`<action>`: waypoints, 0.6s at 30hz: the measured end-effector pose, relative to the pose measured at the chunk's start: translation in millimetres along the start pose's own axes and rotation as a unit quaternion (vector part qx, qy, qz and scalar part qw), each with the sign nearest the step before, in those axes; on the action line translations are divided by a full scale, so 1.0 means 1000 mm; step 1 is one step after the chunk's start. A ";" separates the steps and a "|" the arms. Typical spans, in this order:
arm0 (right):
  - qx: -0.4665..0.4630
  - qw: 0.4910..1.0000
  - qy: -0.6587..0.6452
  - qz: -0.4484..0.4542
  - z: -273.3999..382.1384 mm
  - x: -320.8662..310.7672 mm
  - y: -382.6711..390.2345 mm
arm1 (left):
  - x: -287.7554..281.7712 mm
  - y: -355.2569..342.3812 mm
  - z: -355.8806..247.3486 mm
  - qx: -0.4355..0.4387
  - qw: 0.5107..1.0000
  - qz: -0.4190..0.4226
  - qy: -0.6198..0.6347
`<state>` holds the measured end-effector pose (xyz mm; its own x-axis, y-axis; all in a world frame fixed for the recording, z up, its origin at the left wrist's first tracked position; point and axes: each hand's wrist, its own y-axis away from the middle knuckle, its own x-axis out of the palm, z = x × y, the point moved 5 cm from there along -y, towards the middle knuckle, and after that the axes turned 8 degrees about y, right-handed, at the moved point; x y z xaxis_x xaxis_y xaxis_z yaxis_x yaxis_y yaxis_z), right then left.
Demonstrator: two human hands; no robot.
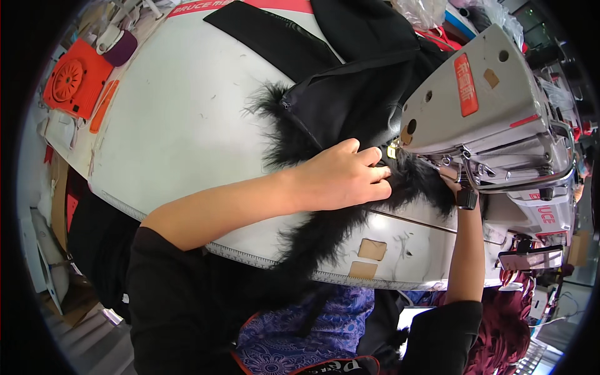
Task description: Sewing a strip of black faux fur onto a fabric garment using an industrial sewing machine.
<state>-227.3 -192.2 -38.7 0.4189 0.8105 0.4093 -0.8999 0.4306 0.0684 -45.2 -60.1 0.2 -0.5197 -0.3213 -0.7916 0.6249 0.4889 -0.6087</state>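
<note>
Black fur (pixel 415 181) against both hands (pixel 342 176) (pixel 449 175), seemingly

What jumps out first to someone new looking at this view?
Probably the bulky grey sewing machine at the upper right. Next, the black feathery trim by the left hand, spilling over the near edge of the white table. At the far left, the bright orange device with a round grille.
</note>
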 end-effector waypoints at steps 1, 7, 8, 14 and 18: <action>0.016 0.997 0.063 -0.031 -0.007 -0.005 0.014 | 0.002 -0.002 0.000 0.003 1.000 -0.004 0.004; 0.046 0.525 0.801 -0.283 0.011 0.030 0.036 | -0.008 0.005 -0.004 0.016 0.999 0.041 -0.007; 0.063 0.493 0.815 -0.298 0.014 0.015 0.044 | -0.007 0.007 -0.005 0.008 0.997 0.075 -0.003; -0.006 0.449 0.860 -0.244 0.027 0.047 0.050 | -0.013 0.012 -0.004 0.031 0.999 0.030 -0.026; -0.271 0.433 0.859 -0.038 0.021 0.127 0.025 | -0.016 0.009 -0.001 0.035 0.999 0.034 -0.005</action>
<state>-199.0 -86.8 33.7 0.3347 -0.3157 -0.8879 -0.9105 0.1345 -0.3911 -32.0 -49.3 7.2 -0.4694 -0.2975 -0.8314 0.6979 0.4518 -0.5557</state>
